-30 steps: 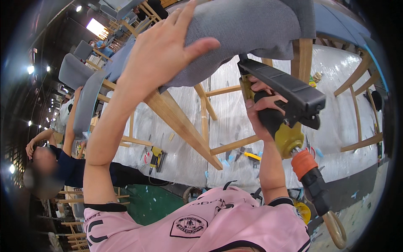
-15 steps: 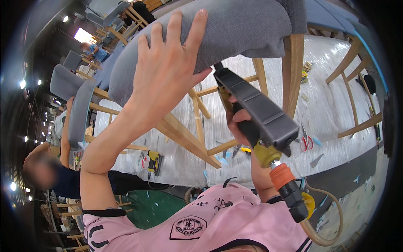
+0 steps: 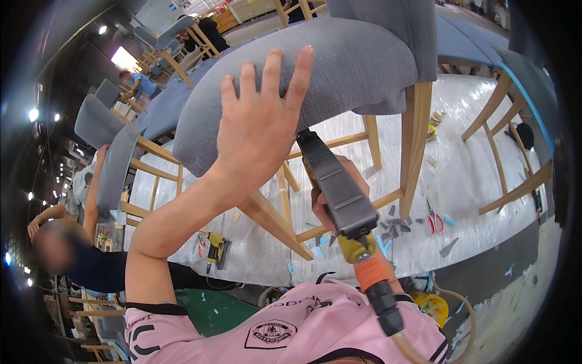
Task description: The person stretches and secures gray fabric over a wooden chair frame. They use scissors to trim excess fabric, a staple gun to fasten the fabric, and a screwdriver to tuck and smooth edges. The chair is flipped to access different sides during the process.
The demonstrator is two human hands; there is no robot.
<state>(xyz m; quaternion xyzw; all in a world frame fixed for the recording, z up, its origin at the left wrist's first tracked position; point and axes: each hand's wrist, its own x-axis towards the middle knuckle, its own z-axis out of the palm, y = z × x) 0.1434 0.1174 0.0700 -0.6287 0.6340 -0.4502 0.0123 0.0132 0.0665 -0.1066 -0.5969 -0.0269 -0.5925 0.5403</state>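
My left hand [image 3: 254, 130] lies flat on the grey fabric seat [image 3: 357, 67] of a wooden-legged chair, its fingers spread. Wrapped round a pneumatic staple gun [image 3: 336, 182] is my right hand [image 3: 357, 175], largely hidden behind the tool's black magazine. The gun's nose meets the lower front edge of the seat, close to my left thumb; whether it presses on the fabric I cannot tell. An orange and black air fitting [image 3: 373, 282] joins the gun to a hose. The chair's front leg [image 3: 276, 224] slants down beneath my left wrist.
The chair stands on a plastic-wrapped table [image 3: 473, 164]. Red-handled scissors [image 3: 433, 221] and dark scraps [image 3: 397, 227] lie right; a second staple gun [image 3: 216, 250] lies left. Another chair [image 3: 506, 130] is at right. A co-worker [image 3: 91, 255] reaches to a chair at left.
The staple gun in my right hand has moved left, its nose now at the seat edge beside my left thumb. In the picture, the chair and my left hand sit lower.
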